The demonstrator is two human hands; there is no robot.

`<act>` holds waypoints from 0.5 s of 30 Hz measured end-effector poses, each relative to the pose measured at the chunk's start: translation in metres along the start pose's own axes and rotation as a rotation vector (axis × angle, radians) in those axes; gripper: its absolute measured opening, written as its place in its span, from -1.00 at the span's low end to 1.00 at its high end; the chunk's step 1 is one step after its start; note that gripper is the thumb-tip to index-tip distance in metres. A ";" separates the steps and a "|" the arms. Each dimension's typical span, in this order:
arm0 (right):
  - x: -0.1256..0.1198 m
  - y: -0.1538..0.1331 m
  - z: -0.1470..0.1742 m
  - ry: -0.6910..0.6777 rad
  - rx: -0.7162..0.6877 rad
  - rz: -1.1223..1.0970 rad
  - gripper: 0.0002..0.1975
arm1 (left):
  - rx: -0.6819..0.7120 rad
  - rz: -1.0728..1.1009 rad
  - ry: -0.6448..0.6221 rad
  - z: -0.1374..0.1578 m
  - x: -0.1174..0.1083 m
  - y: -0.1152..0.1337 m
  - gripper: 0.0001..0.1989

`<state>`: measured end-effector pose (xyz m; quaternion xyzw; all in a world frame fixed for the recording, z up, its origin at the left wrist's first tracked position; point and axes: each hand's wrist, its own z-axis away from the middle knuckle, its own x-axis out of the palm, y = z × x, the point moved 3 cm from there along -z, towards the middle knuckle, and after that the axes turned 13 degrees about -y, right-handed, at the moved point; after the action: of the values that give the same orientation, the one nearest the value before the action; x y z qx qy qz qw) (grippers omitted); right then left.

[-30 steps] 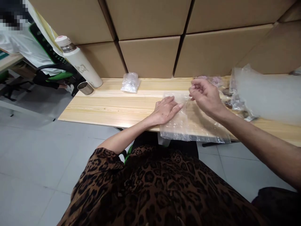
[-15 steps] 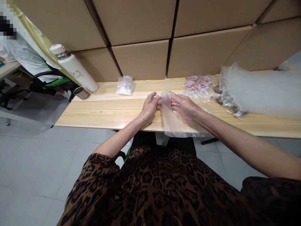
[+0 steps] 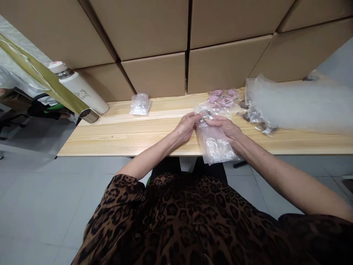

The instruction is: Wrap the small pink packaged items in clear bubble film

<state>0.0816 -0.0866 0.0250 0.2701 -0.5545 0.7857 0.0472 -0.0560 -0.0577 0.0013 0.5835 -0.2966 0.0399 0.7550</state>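
Observation:
My left hand (image 3: 188,127) pinches the left upper edge of a clear plastic bag (image 3: 217,147) between thumb and fingers. On the bag's right side my right hand (image 3: 227,129) grips it, the thumb lying across its top. The bag hangs down over the table's front edge, its lower part crinkled and shiny. A small dark shape shows in the plastic between my thumbs; I cannot make out what it is. Just behind my hands lie pink items (image 3: 222,98) in clear wrapping.
A folded stack of clear bags (image 3: 140,104) lies on the wooden table (image 3: 116,138). At left stand a white flask (image 3: 82,90) and a steel cup (image 3: 89,115). A big translucent plastic bundle (image 3: 298,105) covers the right side. Cardboard boxes (image 3: 154,75) wall off the back.
The clear bag has turned, showing its broad crinkled face. Both hands, earlier with fingers straighter, have closed on its top. The view has shifted slightly to the right.

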 end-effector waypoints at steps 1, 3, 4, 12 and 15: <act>0.000 0.000 0.002 -0.006 -0.001 -0.001 -0.73 | -0.035 0.075 -0.018 -0.001 0.003 0.000 -0.97; 0.001 0.000 0.004 -0.017 -0.001 -0.003 -0.72 | -0.096 0.192 -0.024 -0.001 0.009 0.002 -0.91; 0.001 0.000 0.004 -0.014 -0.005 -0.001 -0.71 | -0.118 0.234 -0.023 0.000 0.011 0.003 -0.90; -0.018 -0.004 0.006 0.089 -0.259 0.506 -0.51 | -0.049 0.228 -0.034 0.002 0.014 0.005 -0.96; -0.019 -0.012 0.017 0.153 -0.443 0.962 -0.48 | 0.005 0.218 -0.016 0.003 0.015 0.008 -0.92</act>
<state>0.1083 -0.0929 0.0303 -0.0890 -0.7631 0.6003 -0.2224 -0.0482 -0.0625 0.0158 0.5501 -0.3642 0.1176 0.7423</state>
